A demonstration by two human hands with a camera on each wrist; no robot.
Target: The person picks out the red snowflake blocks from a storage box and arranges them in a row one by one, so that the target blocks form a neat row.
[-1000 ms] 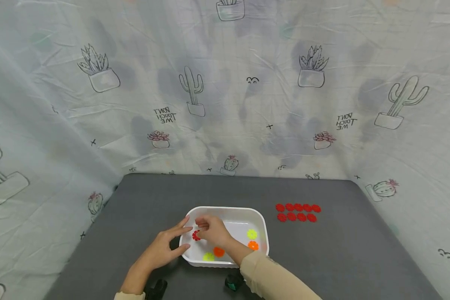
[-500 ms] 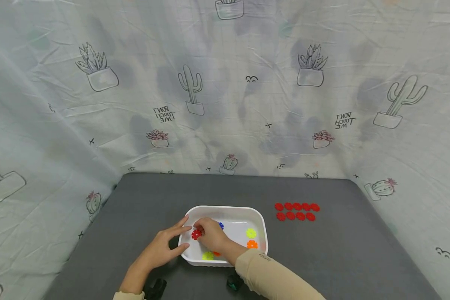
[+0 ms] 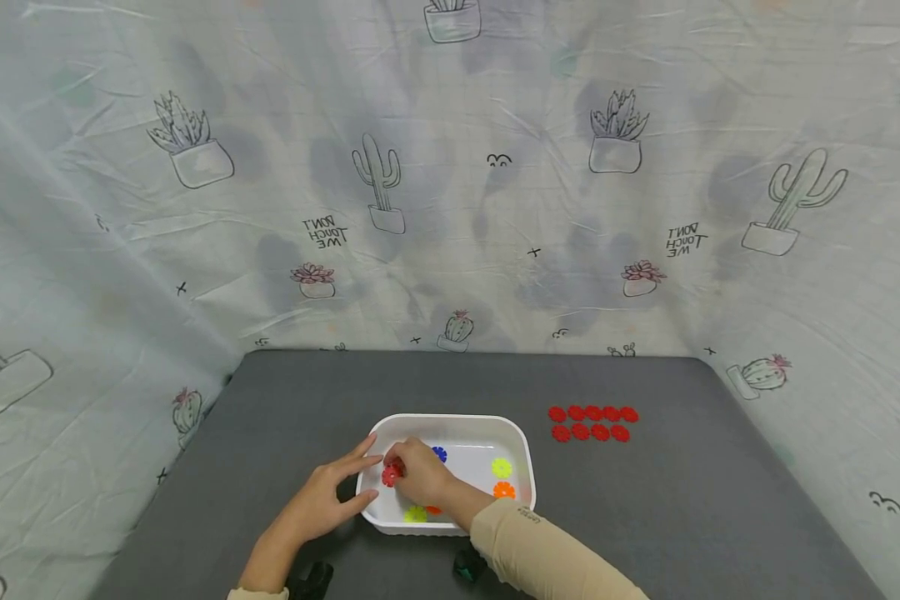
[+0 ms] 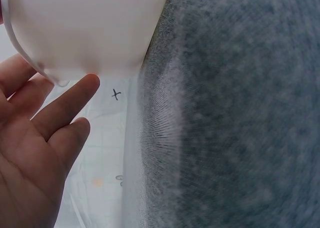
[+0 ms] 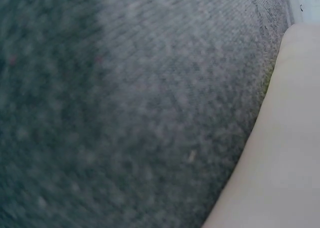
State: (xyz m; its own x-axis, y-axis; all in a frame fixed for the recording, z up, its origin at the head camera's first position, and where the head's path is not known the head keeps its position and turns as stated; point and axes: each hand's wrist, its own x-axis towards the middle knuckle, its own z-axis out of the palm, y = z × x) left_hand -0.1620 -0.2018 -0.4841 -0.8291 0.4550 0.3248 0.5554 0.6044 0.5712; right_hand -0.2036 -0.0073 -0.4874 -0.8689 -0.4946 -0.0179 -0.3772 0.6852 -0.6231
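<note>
In the head view, a white plastic tray [image 3: 487, 433] stands on the grey table. My left hand [image 3: 322, 498] lies at its left end, fingers spread and mostly straight, touching the rim. In the left wrist view, one fingertip [image 4: 91, 82] of that hand meets the outside of the tray wall. My right hand [image 3: 423, 473] reaches into the tray's left part, its curled fingers pinching a red notched disc [image 3: 390, 476], partly hidden by them. Also in the tray are a blue disc [image 3: 440, 453], yellow-green discs [image 3: 502, 467] and orange discs [image 3: 504, 490], some partly covered by the right hand and forearm.
Right of the tray, two rows of several red notched discs [image 3: 590, 423] lie flat on the table [image 3: 682, 500]. A small dark object [image 3: 468, 564] sits under the right sleeve. A printed cloth [image 3: 450, 208] hangs behind and at both sides.
My right hand has lowered onto the red disc in the tray, and its fingers have closed on it. The blue disc has come into sight beyond the hand. The left hand stays in place.
</note>
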